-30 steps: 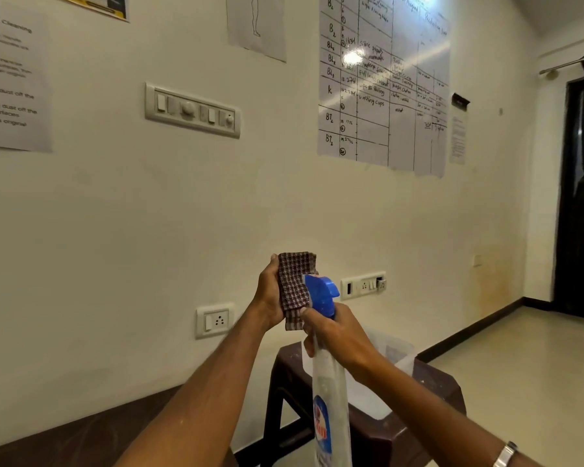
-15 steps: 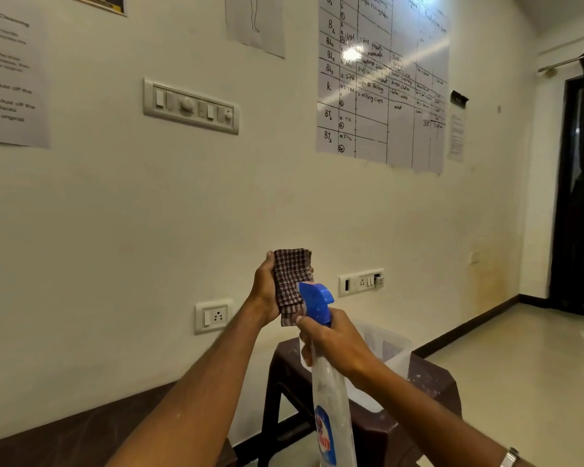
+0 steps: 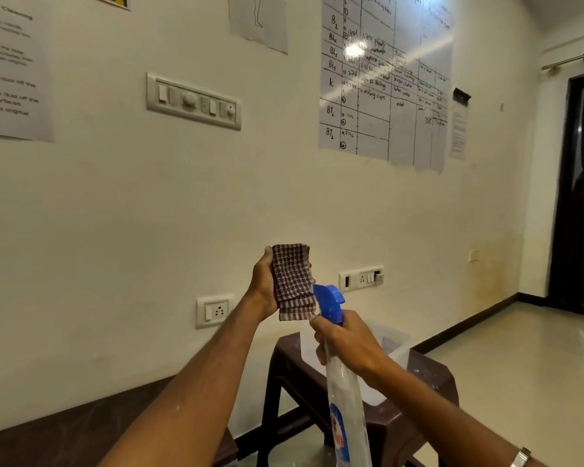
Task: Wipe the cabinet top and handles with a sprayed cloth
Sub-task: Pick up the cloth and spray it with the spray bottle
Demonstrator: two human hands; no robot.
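Observation:
My left hand (image 3: 263, 285) holds a folded brown-and-white checked cloth (image 3: 292, 279) upright in front of the wall. My right hand (image 3: 348, 342) grips the neck of a clear spray bottle (image 3: 346, 402) with a blue trigger head (image 3: 329, 302). The blue nozzle points at the lower part of the cloth and sits almost against it. A dark brown surface (image 3: 64, 436) at the lower left may be the cabinet top; no handles are in view.
A dark brown plastic stool (image 3: 425, 375) stands below my hands with a clear plastic tub (image 3: 397, 345) on it. The cream wall carries a switch panel (image 3: 193, 101), sockets (image 3: 214, 311), papers and a handwritten chart (image 3: 385, 79). Tiled floor (image 3: 520, 365) stretches to the right toward a dark door.
Both hands have risen slightly in view, still together. The cloth and bottle keep the same grip and the nozzle stays at the cloth.

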